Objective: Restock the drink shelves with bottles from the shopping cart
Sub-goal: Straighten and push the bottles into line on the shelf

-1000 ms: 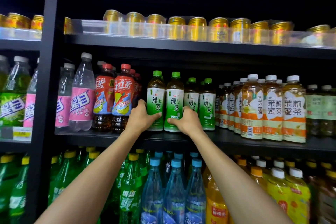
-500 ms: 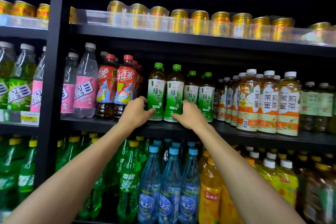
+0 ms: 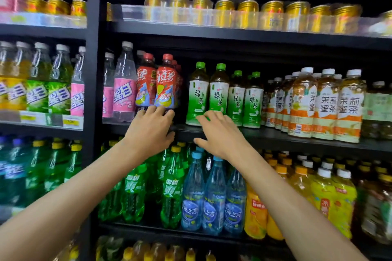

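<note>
Two green tea bottles (image 3: 198, 95) (image 3: 219, 93) with green caps stand upright at the front of the middle shelf (image 3: 275, 140), beside more of the same. My left hand (image 3: 150, 131) hovers in front of the base of the red iced tea bottles (image 3: 166, 89), its fingers relaxed and holding nothing. My right hand (image 3: 220, 133) is spread before the bases of the green tea bottles, its fingertips at their lower labels, gripping nothing. The shopping cart is out of view.
Jasmine tea bottles (image 3: 326, 104) fill the shelf's right side, pink soda bottles (image 3: 124, 93) its left. Gold cans (image 3: 224, 12) line the shelf above. Green soda (image 3: 171, 188), blue water (image 3: 214, 195) and orange juice bottles crowd the shelf below. A black upright post (image 3: 93, 70) divides the bays.
Both hands have let go of the two green tea bottles, which stay on the shelf. My left hand has shifted left to the red tea bottles; my right hand has opened and drawn back.
</note>
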